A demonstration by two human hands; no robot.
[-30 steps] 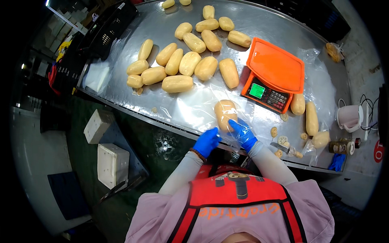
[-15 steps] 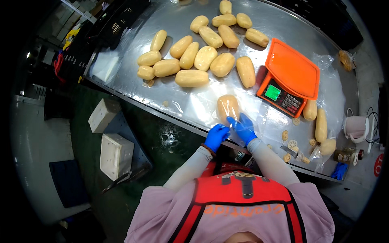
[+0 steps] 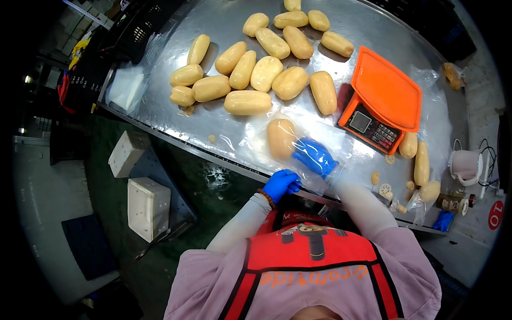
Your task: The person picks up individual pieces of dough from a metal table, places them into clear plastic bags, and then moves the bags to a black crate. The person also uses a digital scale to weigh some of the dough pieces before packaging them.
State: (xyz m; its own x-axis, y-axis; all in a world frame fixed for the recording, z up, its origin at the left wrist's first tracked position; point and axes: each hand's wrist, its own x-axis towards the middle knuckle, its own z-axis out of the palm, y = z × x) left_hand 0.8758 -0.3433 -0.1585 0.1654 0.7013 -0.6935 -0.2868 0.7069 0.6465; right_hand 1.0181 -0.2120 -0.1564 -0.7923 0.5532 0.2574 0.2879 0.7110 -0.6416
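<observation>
While the fingers (image 3: 303, 147) of our right hand (image 3: 316, 157) are reaching out, loosely extended and side by side in a blue glove, they are touching the right side of one pale yellow lotus root (image 3: 280, 138). They are not wrapping around it. This root is lying near the front edge of the counter (image 3: 154, 114), and clear plastic (image 3: 259, 144) is spreading around it; we cannot tell whether the right hand is lying under or over this plastic. Our left hand (image 3: 281, 185), also in blue, is bending its fingers at the front edge, near the plastic, and we cannot tell if they are pinching it.

Beyond the root, a group of similar lotus roots (image 3: 247, 102) is lying across the counter, several of them touching one another. To the right, an orange scale (image 3: 387, 92) is standing at an angle, and nearer to us some round slices with holes (image 3: 385, 189) are lying. Further right, a pale jug (image 3: 465, 166) is standing, and a loose blue glove (image 3: 443, 220) is lying at the corner. At the far left, a black crate (image 3: 140, 33) is standing, while below, two white boxes (image 3: 148, 209) are sitting beside the counter.
</observation>
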